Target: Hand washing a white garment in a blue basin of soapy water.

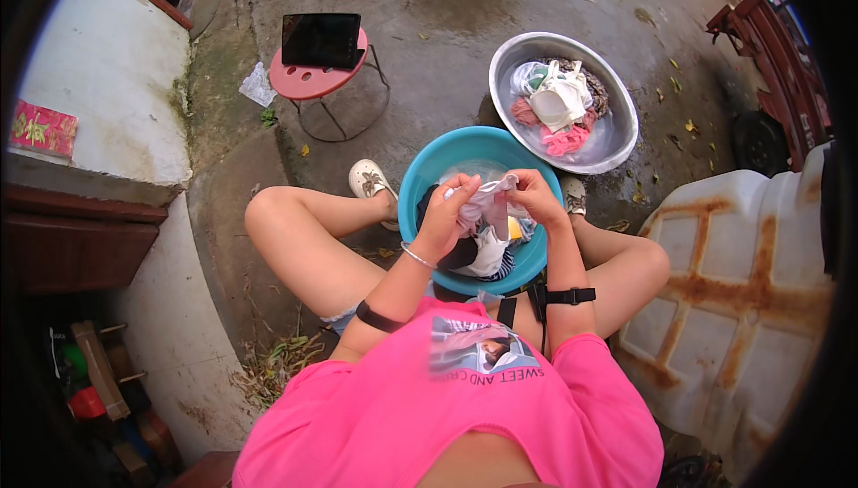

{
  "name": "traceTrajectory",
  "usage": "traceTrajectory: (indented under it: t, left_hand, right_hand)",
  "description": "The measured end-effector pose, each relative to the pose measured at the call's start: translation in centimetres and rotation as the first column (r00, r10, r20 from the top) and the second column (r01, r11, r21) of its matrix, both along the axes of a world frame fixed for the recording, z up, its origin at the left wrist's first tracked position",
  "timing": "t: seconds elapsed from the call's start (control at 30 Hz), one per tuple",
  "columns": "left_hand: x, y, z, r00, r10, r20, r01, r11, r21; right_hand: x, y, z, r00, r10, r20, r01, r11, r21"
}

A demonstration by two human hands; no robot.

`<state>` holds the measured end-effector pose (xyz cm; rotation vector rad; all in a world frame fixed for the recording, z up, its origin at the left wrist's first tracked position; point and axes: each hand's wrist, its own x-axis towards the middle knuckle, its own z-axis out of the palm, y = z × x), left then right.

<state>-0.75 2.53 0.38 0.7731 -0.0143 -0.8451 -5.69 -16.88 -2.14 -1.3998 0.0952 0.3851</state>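
Note:
Between my knees stands a teal plastic basin (447,150) with wet laundry in it. Over it, my left hand (447,209) and my right hand (536,195) pinch a pale pinkish-white garment (487,204), which hangs stretched between them. The fingers of both hands are closed on its cloth; its exact kind does not show. Below the garment lie a white cloth (489,254), dark cloth and a striped piece. A small yellow thing (515,230), too partly hidden to name, sits near my right wrist.
Beyond the teal basin, touching or nearly touching it, a metal basin (628,130) holds white, pink and patterned clothes in water. A dark-screened tablet (320,41) stands on a pink stool (299,84) at far left. A rust-stained white tank (715,309) is close on my right.

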Motion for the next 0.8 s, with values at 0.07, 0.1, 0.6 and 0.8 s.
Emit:
traceTrajectory:
  t: [0.07,0.1,0.6,0.8]
  left_hand:
    - [0.3,-0.4,1.3,0.996,0.083,-0.043,-0.081,0.995,0.055]
    - [0.5,-0.2,1.6,0.98,0.183,-0.082,-0.173,0.978,0.117]
    - [-2.0,-2.0,0.2,0.953,0.172,0.249,-0.254,0.903,0.348]
    - [0.0,-1.1,-1.7,0.996,0.095,-0.002,-0.087,0.925,0.371]
  right_hand:
    - [0.8,1.9,0.8,0.911,-0.375,0.173,0.365,0.927,0.085]
    - [0.7,3.3,2.8,0.924,-0.325,0.2,0.333,0.943,-0.01]
    - [1.0,8.6,1.0,0.658,-0.375,0.653,0.682,0.665,-0.306]
    - [-1.5,13.3,5.2,0.293,0.241,0.925,0.669,0.64,-0.378]
